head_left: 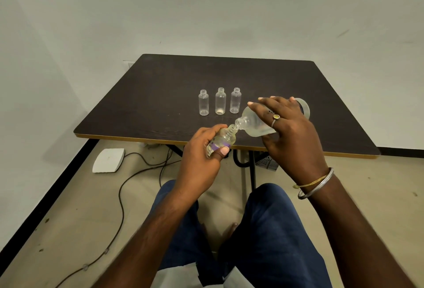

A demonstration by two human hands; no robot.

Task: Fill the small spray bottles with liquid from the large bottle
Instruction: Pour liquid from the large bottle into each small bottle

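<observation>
Pouring from large bottle (251, 123) into small spray bottle (226, 138).
Right hand (291, 127) wrapped around the tilted large bottle, its mouth at the neck of the small spray bottle gripped in left hand (202, 152) over the near desk (149, 104) edge; three uncapped bottles (220, 101) upright behind.

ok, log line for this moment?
phase: pour | left hand: holds small bottle, tilted | right hand: tips large bottle, mouths meeting | table: three open bottles, upright

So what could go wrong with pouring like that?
Both necks are narrow and hand-held: a wobble of the right hand tilting the large bottle, or of the left hand gripping the small bottle, could spill liquid at the table edge. That grip also hides part of the small bottle, so overfilling may go unnoticed.
</observation>
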